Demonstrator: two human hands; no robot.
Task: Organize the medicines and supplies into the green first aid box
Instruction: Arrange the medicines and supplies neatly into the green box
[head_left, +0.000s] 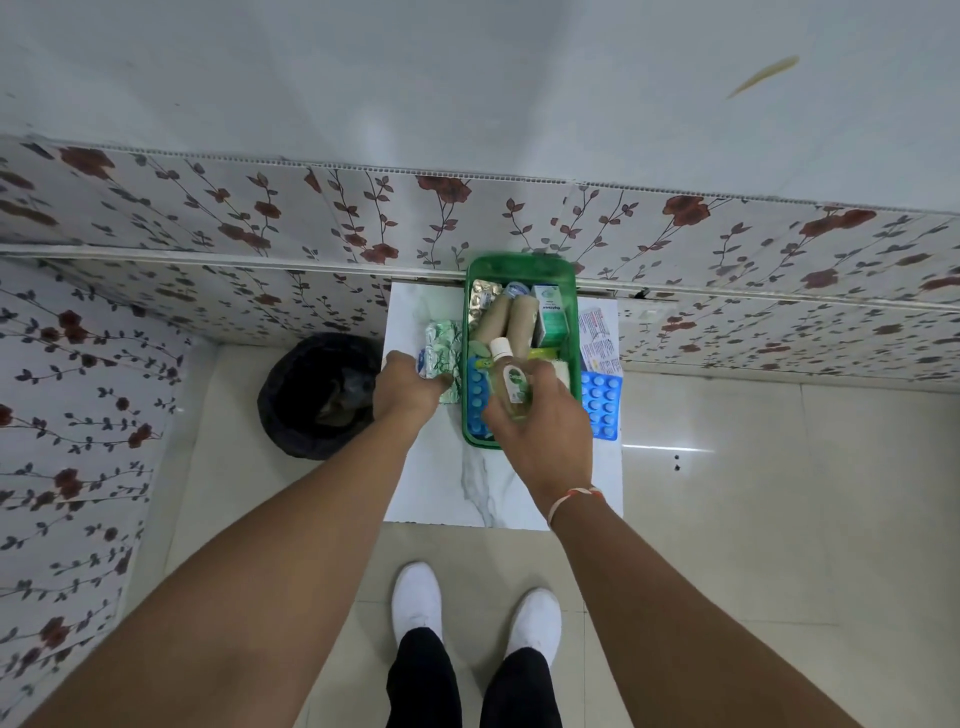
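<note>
1. A person stands at a small white table (441, 483) by the flowered wall, both arms stretched to the green box (571, 332), which already holds two tan tubes (506, 322), a teal carton (550, 317) and foil strips.
2. The right hand (545, 431) holds a small clear bottle (511, 384) with a white cap above the box's near end, fingers wrapped round its body. It looks light, rigid and smooth, so likely slippery; a hold round the middle, cap up, seems safest.
3. The left hand (405, 389) rests on the green foil strips (444, 353) just left of the box; fingers curled over them, but whether they are pinched I cannot tell. These look thin and bendy, best lifted by an edge.
4. A blue blister pack (601, 405) lies outside the box, touching its right wall.
</note>
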